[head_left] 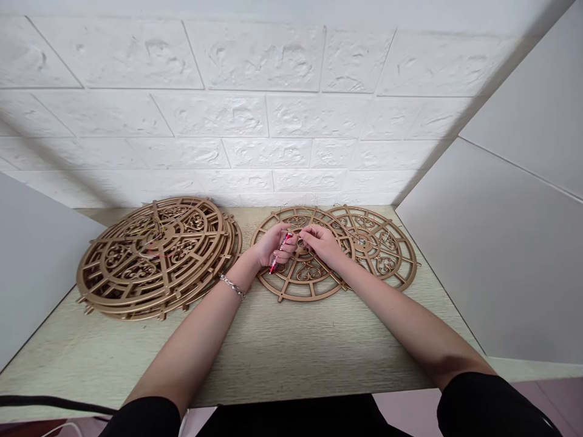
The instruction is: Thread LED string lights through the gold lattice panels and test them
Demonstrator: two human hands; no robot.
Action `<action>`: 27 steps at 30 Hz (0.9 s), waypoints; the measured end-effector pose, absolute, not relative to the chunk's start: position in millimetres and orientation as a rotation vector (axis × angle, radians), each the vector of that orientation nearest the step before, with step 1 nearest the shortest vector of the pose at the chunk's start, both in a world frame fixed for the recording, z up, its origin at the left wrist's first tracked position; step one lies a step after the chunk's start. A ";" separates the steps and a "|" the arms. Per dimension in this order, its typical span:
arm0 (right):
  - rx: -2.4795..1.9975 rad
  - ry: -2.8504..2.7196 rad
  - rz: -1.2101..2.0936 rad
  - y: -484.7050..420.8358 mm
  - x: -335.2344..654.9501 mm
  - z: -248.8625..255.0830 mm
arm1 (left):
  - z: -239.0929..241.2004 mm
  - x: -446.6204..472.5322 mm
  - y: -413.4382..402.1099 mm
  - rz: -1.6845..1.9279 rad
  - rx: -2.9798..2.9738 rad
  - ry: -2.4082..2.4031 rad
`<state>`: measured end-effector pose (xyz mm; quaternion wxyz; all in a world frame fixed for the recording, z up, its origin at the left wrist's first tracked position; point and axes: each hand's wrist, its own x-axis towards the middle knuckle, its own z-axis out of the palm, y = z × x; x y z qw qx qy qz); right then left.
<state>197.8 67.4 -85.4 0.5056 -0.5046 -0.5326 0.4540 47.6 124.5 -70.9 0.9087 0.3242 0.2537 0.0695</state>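
Note:
My left hand (276, 246) is closed around a slim red cylinder (274, 265) that looks like a battery, its lower end sticking out below the fingers. My right hand (319, 241) is beside it, thumb and fingers pinched together close to the left fingertips. What the right fingers pinch is too small to make out. Both hands are over a round gold openwork frame (310, 297) with spokes and scrollwork. A second gold frame (405, 267) lies to its right, partly under the first.
At the left stands a stack of similar gold frames (155, 270), with thin red and yellow wires on top. The pale tabletop (310, 352) meets a white brick-patterned wall (291, 121). White panels (514, 243) close in both sides. A black cable (54, 401) runs at the front left.

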 end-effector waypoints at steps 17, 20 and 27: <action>-1.197 -1.353 1.069 68.1 198.5 -87.9 | -71.7 49.5 124.6 0.172 0.668 0.567; -1.199 -1.350 1.072 67.6 198.2 -87.4 | -72.5 49.5 125.4 0.162 0.670 0.567; -1.204 -1.337 1.083 67.2 197.8 -86.3 | -73.1 49.8 125.1 0.171 0.657 0.570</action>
